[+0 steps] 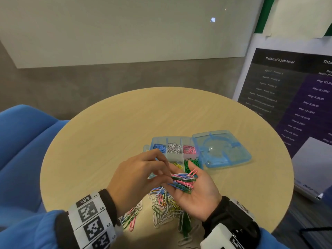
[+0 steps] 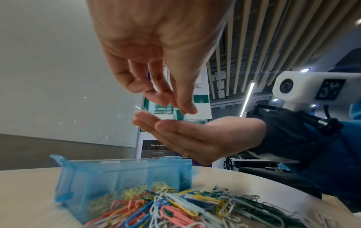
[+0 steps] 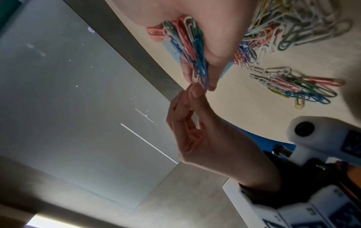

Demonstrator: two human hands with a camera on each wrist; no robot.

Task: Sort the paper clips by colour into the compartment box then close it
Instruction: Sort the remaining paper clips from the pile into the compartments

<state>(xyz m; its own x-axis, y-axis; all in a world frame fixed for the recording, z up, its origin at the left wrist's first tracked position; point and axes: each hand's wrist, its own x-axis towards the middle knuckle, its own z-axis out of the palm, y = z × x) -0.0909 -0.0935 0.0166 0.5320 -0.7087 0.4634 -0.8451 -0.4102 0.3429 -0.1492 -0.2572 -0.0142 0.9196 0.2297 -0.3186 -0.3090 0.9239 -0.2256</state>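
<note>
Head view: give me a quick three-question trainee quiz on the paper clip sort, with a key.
1. True or false: the lid of the compartment box is shut.
2. Which colour fills the middle back compartment? A) green B) white C) yellow
3. Fill in: the right hand lies palm up, cradling a mixed bunch of paper clips, while the left hand reaches its ____ into that bunch.

Key: 1 false, the lid lies open on the table to the right of the box. 2 B. 3 fingertips; the unsorted pile lies on the table below both hands.
</note>
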